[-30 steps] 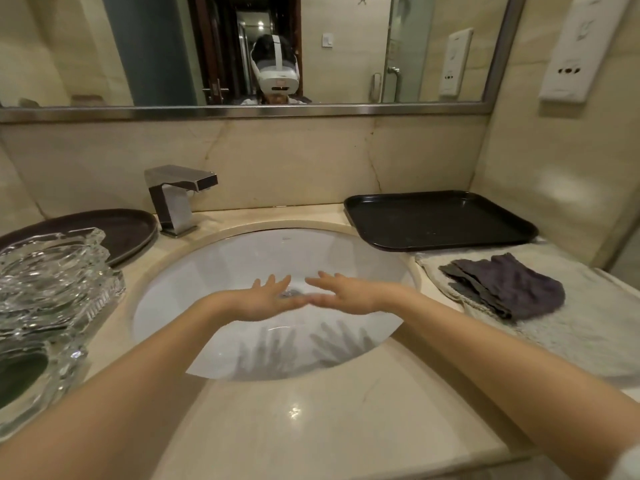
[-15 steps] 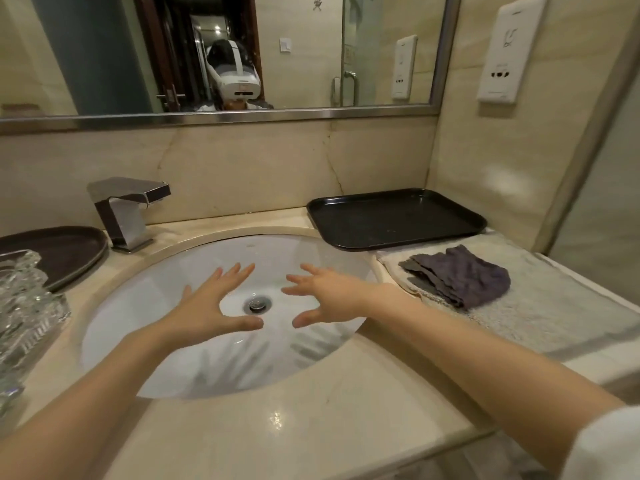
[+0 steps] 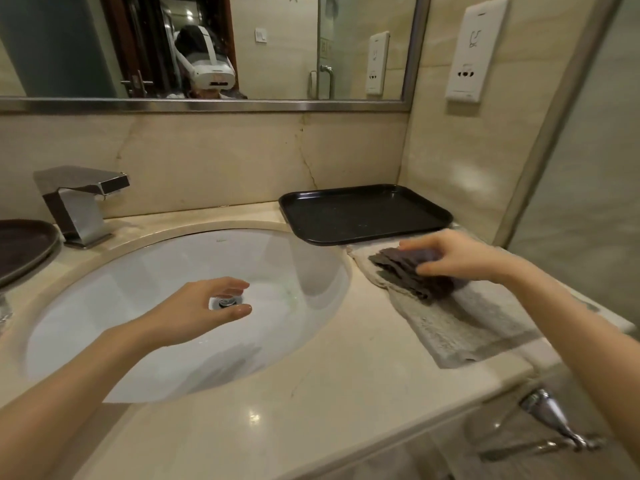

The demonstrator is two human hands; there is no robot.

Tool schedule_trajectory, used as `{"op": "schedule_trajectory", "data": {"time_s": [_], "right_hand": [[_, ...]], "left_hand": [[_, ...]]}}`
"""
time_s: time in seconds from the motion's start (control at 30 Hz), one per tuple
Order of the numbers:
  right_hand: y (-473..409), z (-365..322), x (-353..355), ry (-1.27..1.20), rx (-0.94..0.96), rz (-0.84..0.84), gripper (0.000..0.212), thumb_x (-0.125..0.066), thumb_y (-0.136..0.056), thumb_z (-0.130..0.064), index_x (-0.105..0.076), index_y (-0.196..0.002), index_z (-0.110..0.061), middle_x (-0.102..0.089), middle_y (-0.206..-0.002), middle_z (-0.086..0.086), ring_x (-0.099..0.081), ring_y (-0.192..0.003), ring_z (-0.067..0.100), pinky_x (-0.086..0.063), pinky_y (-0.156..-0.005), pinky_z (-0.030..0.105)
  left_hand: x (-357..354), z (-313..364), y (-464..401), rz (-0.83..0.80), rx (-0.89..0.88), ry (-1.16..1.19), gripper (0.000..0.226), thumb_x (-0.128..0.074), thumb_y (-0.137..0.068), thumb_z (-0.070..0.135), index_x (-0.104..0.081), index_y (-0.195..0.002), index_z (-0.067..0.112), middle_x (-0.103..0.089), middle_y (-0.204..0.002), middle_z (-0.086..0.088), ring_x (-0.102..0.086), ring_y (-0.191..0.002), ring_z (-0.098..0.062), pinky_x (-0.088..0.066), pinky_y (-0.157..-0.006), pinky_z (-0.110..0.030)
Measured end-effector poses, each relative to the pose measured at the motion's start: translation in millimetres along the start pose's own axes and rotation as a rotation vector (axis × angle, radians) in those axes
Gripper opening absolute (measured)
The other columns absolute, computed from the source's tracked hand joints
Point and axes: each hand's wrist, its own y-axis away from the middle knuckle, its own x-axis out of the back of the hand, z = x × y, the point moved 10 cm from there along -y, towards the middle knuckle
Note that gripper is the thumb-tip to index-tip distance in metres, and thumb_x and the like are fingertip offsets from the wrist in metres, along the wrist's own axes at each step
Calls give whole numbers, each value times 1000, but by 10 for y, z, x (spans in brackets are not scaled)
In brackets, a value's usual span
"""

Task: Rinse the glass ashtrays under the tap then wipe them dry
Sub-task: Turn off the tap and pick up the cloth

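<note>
Only a sliver of the glass ashtrays (image 3: 4, 311) shows at the far left edge of the counter. The square chrome tap (image 3: 81, 202) stands behind the white basin (image 3: 298, 271), and no water runs. My left hand (image 3: 194, 315) hovers over the drain (image 3: 227, 302) with loosely curled fingers and holds nothing. My right hand (image 3: 457, 259) is on the dark grey cloth (image 3: 412, 277) to the right of the basin, with fingers on top and thumb under a fold, pinching it.
The grey cloth lies on a pale towel (image 3: 467, 327) spread over the counter. A black rectangular tray (image 3: 363, 216) sits behind it against the wall. A dark oval tray (image 3: 20, 244) lies left of the tap. A chrome rail (image 3: 554, 420) sticks out below the counter's front edge.
My right hand left the basin and moved right onto the grey cloth. My left hand stayed over the drain. The view turned right, so the ashtrays slid almost out of sight.
</note>
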Motion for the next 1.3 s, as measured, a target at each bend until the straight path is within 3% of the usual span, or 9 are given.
{"op": "schedule_trajectory", "data": {"time_s": [0.13, 0.23, 0.37, 0.57, 0.7, 0.83, 0.97, 1.07, 1.3], "right_hand": [[156, 299, -256, -12, -44, -230, 73, -66, -84, -31, -27, -146, -33, -24, -149, -15, -20, -139, 8, -17, -113, 30], [86, 285, -419, 42, -11, -246, 60, -53, -93, -35, -26, -146, -30, -14, -152, -18, -5, -143, 6, -5, -115, 30], [-26, 232, -89, -3, -28, 88, 28, -42, -99, -27, -61, -117, -17, -62, -113, -2, -54, -113, 21, -40, -87, 26], [-153, -427, 501, -423, -8, 557, 28, -40, -100, -27, -60, -92, -11, -60, -85, 6, -57, -82, 23, -44, -73, 34], [-427, -1285, 92, -1084, 90, 300, 30, -40, -101, -25, -59, -84, -8, -63, -82, 9, -62, -75, 19, -53, -64, 25], [-641, -1983, -466, -1389, 18, -24, 35, -39, -100, -32, -61, -104, -5, -68, -97, 10, -66, -81, 17, -56, -61, 21], [-693, -2595, -872, -1550, 24, -384, 40, -55, -85, -38, -62, -108, -6, -70, -104, 12, -67, -96, 24, -55, -80, 34], [-683, -2999, -1163, -1456, 111, -574, 41, -63, -76, -13, -57, -114, -1, -69, -106, 17, -69, -90, 28, -59, -70, 36], [-946, -3534, -1216, -1518, 173, -373, 28, -58, -85, 1, -57, -114, -1, -67, -104, 18, -67, -90, 29, -58, -65, 33]], "left_hand": [[-105, 174, -98, -25, 7, -15, 45, -56, -75, 61, -53, -113, 36, -61, -113, 15, -58, -108, -4, -40, -83, -14], [-173, 306, -140, -32, -7, -23, 26, -58, -87, 38, -54, -112, 33, -62, -113, 10, -59, -105, -7, -42, -89, -19], [-192, 387, -139, -22, -12, -3, 21, -58, -89, 35, -57, -109, 33, -65, -107, 9, -60, -103, -9, -45, -94, -24], [222, 400, -46, 163, -31, 133, 20, -64, -86, 35, -55, -103, 41, -65, -106, 11, -61, -105, -9, -47, -95, -31], [372, 383, 72, 208, 68, 531, 88, -74, -67, 57, -30, -140, 36, -47, -128, 12, -50, -116, -11, -39, -101, -34], [545, 197, 250, 219, 174, 875, 32, -68, -84, 26, -57, -114, 22, -66, -111, 1, -64, -100, -18, -49, -92, -41], [1023, -157, 580, 477, 225, 835, 18, -56, -92, 8, -58, -109, 11, -67, -106, -11, -65, -97, -27, -53, -77, -41], [1322, -326, 802, 598, 238, 701, 20, -55, -91, 1, -57, -108, 12, -65, -99, -7, -63, -92, -23, -52, -70, -31], [2092, -523, 1323, 832, 318, 221, 40, -64, -86, 9, -53, -124, 10, -61, -111, -5, -58, -101, -16, -47, -93, -33]]}}
